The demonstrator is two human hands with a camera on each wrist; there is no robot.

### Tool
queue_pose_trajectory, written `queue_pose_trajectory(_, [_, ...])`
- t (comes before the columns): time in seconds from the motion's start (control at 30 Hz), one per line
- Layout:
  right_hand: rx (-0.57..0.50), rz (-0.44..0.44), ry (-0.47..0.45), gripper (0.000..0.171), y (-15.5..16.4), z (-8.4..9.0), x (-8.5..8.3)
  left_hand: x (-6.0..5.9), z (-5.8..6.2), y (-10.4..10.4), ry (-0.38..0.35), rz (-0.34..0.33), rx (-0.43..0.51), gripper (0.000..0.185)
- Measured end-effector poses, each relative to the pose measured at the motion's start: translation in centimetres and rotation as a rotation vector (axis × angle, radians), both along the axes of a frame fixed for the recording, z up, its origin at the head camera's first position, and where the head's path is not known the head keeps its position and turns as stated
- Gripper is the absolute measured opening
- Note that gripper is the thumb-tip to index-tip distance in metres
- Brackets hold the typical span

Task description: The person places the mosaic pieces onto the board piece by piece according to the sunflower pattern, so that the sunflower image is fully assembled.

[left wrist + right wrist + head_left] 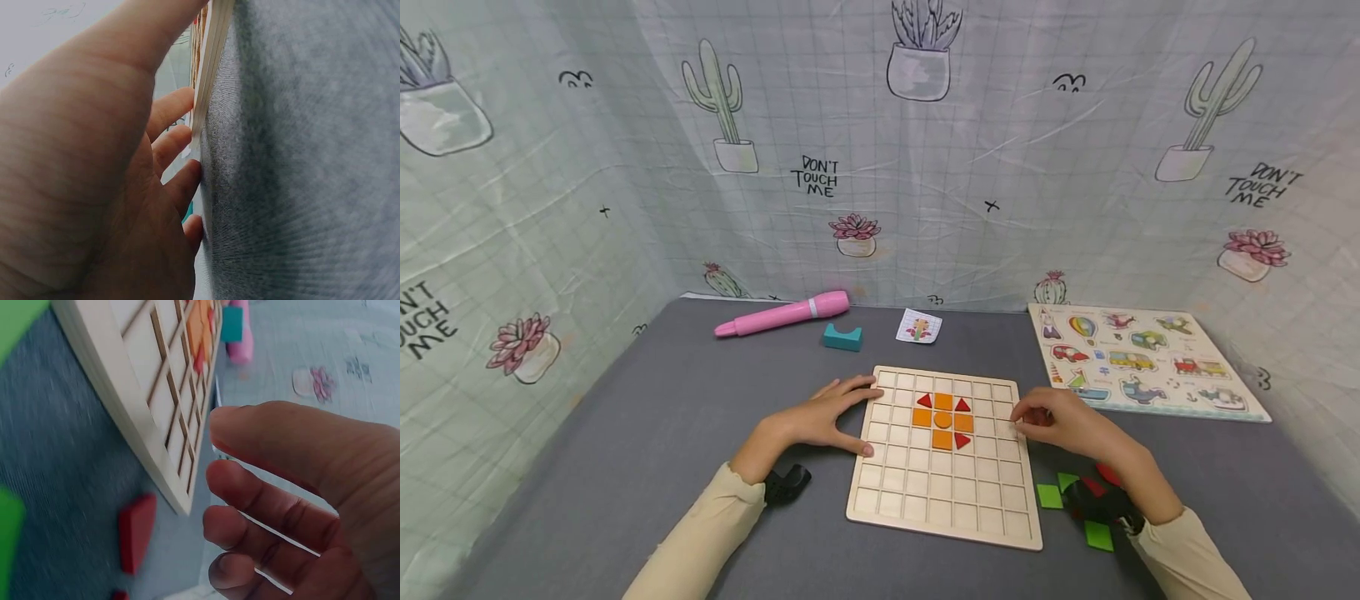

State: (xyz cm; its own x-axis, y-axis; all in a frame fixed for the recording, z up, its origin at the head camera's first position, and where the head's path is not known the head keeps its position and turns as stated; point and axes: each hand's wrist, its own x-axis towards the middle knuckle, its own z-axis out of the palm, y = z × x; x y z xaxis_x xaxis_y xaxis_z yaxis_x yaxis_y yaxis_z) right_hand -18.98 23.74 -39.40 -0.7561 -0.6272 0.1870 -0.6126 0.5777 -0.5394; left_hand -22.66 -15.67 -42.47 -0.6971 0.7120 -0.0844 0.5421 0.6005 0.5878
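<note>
Board: pale, gridded, flat on the grey table, between the hands; board bears the pattern near its middle.
Pattern: four orange squares in a cross about an orange disc; three red triangles in its upper-left, upper-right and lower-right corners.
Left hand: fingers spread wide, thumb well apart from them; left hand rests at the board's left rim, thumb and fingertips on it.
Right hand: bent fingers, thumb a narrow gap from the index, nothing visible between; right hand is at the board's right rim; whether the tips touch it, I cannot tell.
Loose pieces: green pieces and red pieces right of the board, around and under the right wrist.
In the way: the black right camera hides part of those pieces; the left hand covers some of the left rim.
Beyond the board: pink pen, teal block, small printed card.
Far right: picture puzzle, near the board but apart.
Backdrop: cactus-print curtain behind and at the sides.
</note>
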Motion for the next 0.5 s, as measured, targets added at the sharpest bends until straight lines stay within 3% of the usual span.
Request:
queue_pose_trajectory(0.17, [0.006,-0.013,0.021,0.007,1.5,0.2,-0.2,0.1,0.0,0.1,-0.007,0.005,-0.005,0.087])
queue_pose_trajectory(0.5, [0.068,-0.019,-0.08,0.021,4.0,0.7,-0.2,0.0,0.0,0.0,-0.018,0.016,-0.005,0.087])
